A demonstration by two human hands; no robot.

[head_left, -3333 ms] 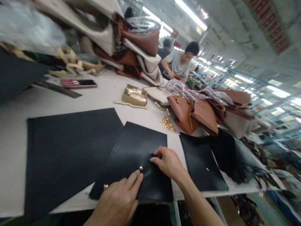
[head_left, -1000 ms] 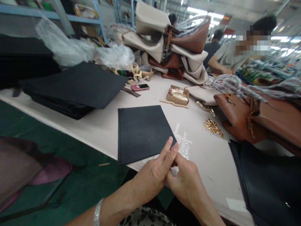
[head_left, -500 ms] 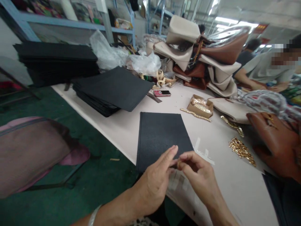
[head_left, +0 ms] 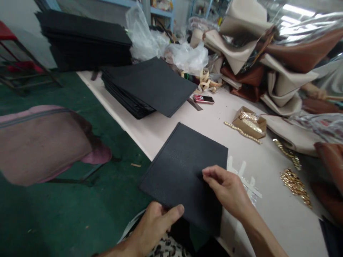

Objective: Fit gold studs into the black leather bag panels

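Note:
A flat black leather-look panel (head_left: 184,164) lies turned on the work table (head_left: 214,117), its near corner hanging past the table's edge. My left hand (head_left: 158,223) grips its near edge, thumb on top and fingers underneath. Over the panel's right part, my right hand (head_left: 227,187) is closed in a pinch. Whatever sits between its fingertips is too small to make out. Just right of the panel, strips of white tape (head_left: 249,182) are stuck to the table.
A stack of black panels (head_left: 150,87) lies beyond, near a red phone (head_left: 203,99). Gold chain (head_left: 296,185) and a small cardboard box (head_left: 249,123) lie to the right. Beige and brown bags (head_left: 284,78) are piled behind. A covered chair (head_left: 50,142) stands left.
The panel has been rotated and drawn toward me. My left hand has moved from beside the right fingers to the panel's near edge. The right hand, still pinched, is now over the panel.

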